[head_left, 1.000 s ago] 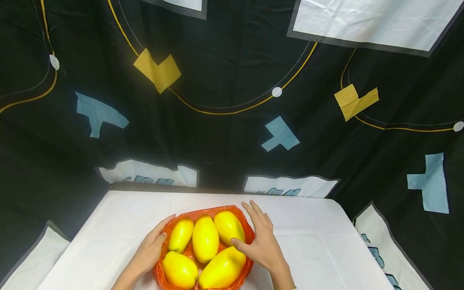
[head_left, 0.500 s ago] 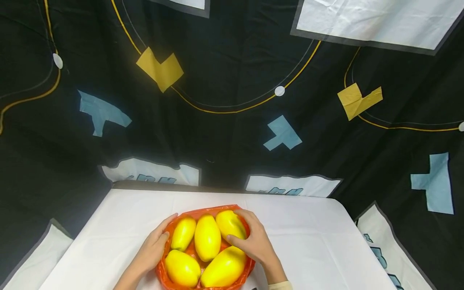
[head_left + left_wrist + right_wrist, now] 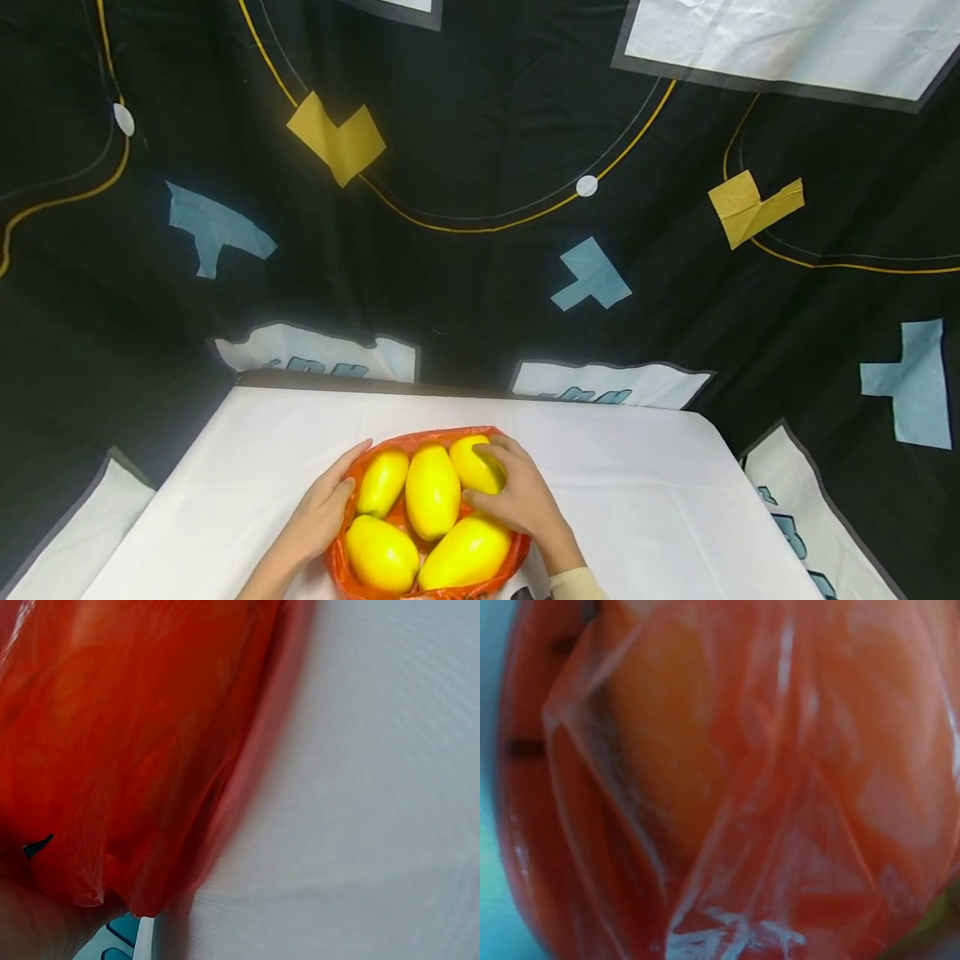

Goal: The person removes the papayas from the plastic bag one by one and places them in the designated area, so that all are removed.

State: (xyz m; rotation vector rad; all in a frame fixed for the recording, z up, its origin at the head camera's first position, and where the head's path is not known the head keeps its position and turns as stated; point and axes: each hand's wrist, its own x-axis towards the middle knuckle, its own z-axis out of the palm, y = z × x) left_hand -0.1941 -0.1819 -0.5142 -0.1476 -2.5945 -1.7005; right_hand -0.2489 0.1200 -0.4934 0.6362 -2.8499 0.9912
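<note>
Several yellow mangoes (image 3: 432, 492) lie in an opened red plastic bag (image 3: 335, 567) at the bottom middle of the head view. My left hand (image 3: 318, 515) holds the bag's left rim, with the thumb over the edge and the fingers along the outside. My right hand (image 3: 527, 493) reaches over the right rim and grips the upper right mango (image 3: 474, 463) between thumb and fingers. In the left wrist view, the red film (image 3: 135, 750) fills the left half, with part of the hand (image 3: 41, 922) at its lower edge. Crumpled red film (image 3: 772, 825) covers most of the right wrist view.
The bag rests on a table with a white cloth (image 3: 637, 500). Behind the table hangs a black curtain (image 3: 465, 292) printed with yellow and blue shapes. A small dark object (image 3: 521, 593) shows beside the right wrist.
My right hand has come down from over the right rim, its fingers closing round the upper right mango. The left hand keeps its hold on the bag. The head view has shifted slightly.
</note>
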